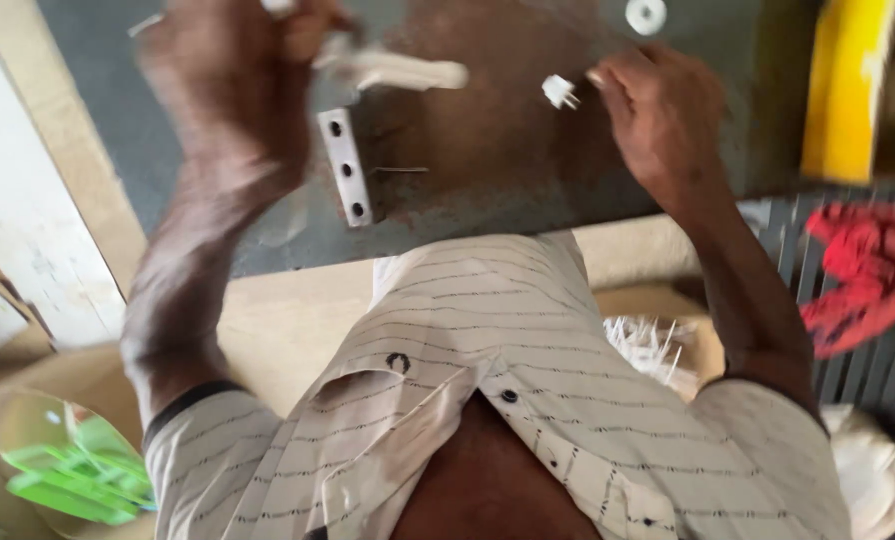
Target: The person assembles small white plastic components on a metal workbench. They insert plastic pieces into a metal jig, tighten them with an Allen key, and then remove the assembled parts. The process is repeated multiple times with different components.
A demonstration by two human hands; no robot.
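My left hand (238, 70) is raised at the top left, blurred, with its fingers closed around a pale handled tool (398, 70) that sticks out to the right. My right hand (663, 110) hovers over the dark worn metal worktop (488, 150), its fingertips close to a small white plastic piece (560, 91) lying on the surface; whether they touch it I cannot tell. A white metal strip with three holes (346, 165) lies on the worktop below my left hand. A thin pin or nail (400, 169) lies beside the strip.
A white washer-like ring (647, 14) sits at the top of the worktop. A yellow object (848, 85) stands at the right. A red cloth (863, 275) lies on a dark slatted crate. White slivers (648, 340) and green plastic parts (73, 465) lie lower down.
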